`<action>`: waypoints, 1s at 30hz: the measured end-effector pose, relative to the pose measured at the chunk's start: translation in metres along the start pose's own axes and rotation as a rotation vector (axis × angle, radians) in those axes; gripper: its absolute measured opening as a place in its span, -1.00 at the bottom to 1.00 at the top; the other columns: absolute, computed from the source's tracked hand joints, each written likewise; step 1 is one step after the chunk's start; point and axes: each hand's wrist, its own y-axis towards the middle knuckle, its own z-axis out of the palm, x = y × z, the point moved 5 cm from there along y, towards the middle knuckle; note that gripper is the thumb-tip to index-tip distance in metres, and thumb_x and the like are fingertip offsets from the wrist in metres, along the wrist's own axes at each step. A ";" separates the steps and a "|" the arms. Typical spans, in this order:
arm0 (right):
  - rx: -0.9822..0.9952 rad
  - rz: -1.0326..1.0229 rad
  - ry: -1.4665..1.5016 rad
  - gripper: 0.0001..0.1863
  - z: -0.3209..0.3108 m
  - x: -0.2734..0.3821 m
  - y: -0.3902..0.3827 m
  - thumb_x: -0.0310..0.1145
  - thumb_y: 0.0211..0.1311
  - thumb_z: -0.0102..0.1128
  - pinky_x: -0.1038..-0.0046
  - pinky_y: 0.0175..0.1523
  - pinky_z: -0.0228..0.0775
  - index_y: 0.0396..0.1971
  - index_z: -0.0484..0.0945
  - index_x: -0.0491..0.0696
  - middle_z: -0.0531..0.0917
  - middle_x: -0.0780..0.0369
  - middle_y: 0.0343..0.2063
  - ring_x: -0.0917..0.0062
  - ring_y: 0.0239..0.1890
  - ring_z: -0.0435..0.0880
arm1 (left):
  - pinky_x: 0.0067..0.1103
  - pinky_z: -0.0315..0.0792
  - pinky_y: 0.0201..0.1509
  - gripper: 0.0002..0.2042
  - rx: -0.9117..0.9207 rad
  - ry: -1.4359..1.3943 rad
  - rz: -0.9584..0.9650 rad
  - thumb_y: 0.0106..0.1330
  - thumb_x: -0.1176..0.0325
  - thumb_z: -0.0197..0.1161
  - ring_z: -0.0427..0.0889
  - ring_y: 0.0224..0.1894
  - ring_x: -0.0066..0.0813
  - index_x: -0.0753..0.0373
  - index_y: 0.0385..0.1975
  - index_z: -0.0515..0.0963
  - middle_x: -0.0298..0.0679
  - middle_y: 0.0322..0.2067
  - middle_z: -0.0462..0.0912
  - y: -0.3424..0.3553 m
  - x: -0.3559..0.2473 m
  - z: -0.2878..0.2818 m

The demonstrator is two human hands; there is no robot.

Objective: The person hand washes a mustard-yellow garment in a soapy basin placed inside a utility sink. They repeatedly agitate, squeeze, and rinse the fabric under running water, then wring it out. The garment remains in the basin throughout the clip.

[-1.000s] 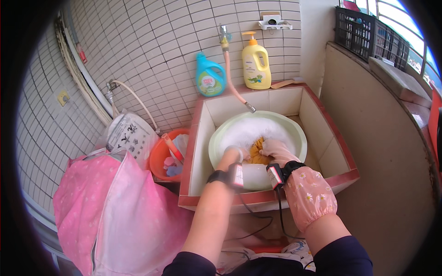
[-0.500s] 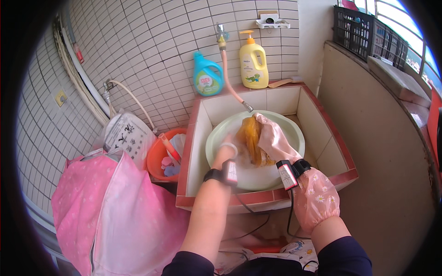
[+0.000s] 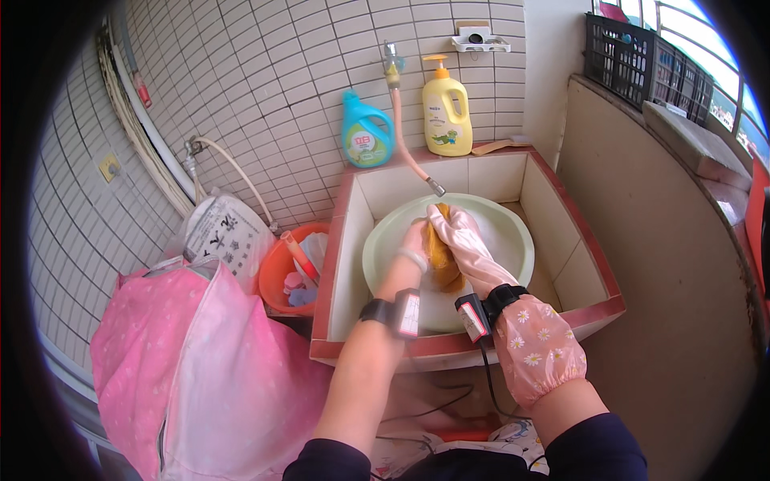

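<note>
The left hand point(image 3: 414, 239), apart from the mustard cloth point(image 3: 443, 255) half a second ago at the left of the pale green basin point(image 3: 529, 250), now meets the gloved right hand point(image 3: 459, 231). Both are clamped on the cloth, which was hanging from the right hand alone. It is now squeezed narrow between them over the basin's middle, its lower end reaching toward the basin's water. The pink hose point(image 3: 406, 148) stays beyond the basin's far rim.

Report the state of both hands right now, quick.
Left hand: closed on the crumpled mustard-yellow cloth, fingertips partly hidden.
Right hand, pink-gloved: closed, holding the same cloth.
</note>
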 end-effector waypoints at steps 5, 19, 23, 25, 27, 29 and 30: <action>-0.228 0.173 -0.010 -0.56 -0.040 -0.047 0.001 -0.07 0.46 0.09 0.21 0.02 0.42 -0.16 0.62 -0.22 0.71 -0.02 -0.30 0.07 -0.16 0.67 | -0.32 0.51 0.16 -0.65 -0.080 0.014 0.171 0.40 0.22 0.20 0.68 -0.01 -0.20 0.32 0.04 0.58 -0.16 -0.03 0.70 0.014 -0.018 -0.020; 0.419 0.047 -0.854 -0.39 0.019 -0.128 0.032 -0.19 0.06 0.44 0.26 0.08 0.51 0.18 0.53 0.12 0.69 0.01 -0.03 0.14 0.05 0.66 | -0.38 0.41 0.25 -0.49 0.120 1.781 -0.026 0.35 0.12 0.20 0.58 0.19 -0.20 0.23 0.24 0.52 -0.04 0.21 0.58 0.069 0.037 -0.091; 0.523 -0.155 -0.446 -0.68 0.021 -0.154 0.014 -0.17 0.01 0.48 0.26 -0.06 0.53 -0.25 0.72 -0.01 0.75 0.16 -0.31 0.15 -0.15 0.71 | -0.35 0.41 0.25 -0.42 0.029 1.570 -0.051 0.38 -0.01 0.17 0.57 0.17 -0.19 0.28 0.26 0.49 -0.06 0.21 0.58 0.066 0.033 -0.096; 0.481 -0.445 -0.099 -0.69 0.010 -0.152 0.005 -0.18 0.06 0.45 0.25 -0.03 0.52 -0.27 0.71 -0.06 0.74 0.16 -0.28 0.16 -0.13 0.70 | -0.34 0.41 0.25 -0.38 -0.062 1.345 -0.047 0.40 -0.08 0.15 0.57 0.16 -0.18 0.30 0.27 0.47 -0.08 0.20 0.58 0.063 0.025 -0.093; 0.387 -0.377 -0.324 -0.70 0.004 -0.159 0.008 -0.23 0.11 0.40 0.26 0.02 0.52 -0.24 0.70 -0.11 0.72 0.14 -0.23 0.17 -0.10 0.69 | -0.33 0.41 0.24 -0.33 -0.154 1.056 -0.057 0.41 -0.15 0.14 0.56 0.15 -0.17 0.33 0.27 0.46 -0.09 0.20 0.58 0.059 0.017 -0.090; 0.422 -0.139 -0.178 -0.74 0.002 -0.154 0.013 -0.29 0.18 0.31 0.30 0.04 0.52 -0.22 0.68 -0.14 0.71 0.12 -0.21 0.23 -0.10 0.69 | -0.31 0.40 0.24 -0.28 -0.239 0.795 -0.080 0.43 -0.22 0.12 0.56 0.14 -0.16 0.35 0.28 0.44 -0.10 0.20 0.58 0.055 0.010 -0.087; 0.508 -0.097 0.269 -0.76 0.001 -0.137 0.013 -0.31 0.23 0.26 0.33 0.04 0.52 -0.21 0.68 -0.14 0.71 0.12 -0.22 0.29 -0.11 0.70 | -0.26 0.33 0.32 -0.32 -0.301 0.666 -0.114 0.46 -0.19 0.08 0.50 0.23 -0.15 0.30 0.32 0.40 -0.10 0.24 0.54 0.052 0.007 -0.088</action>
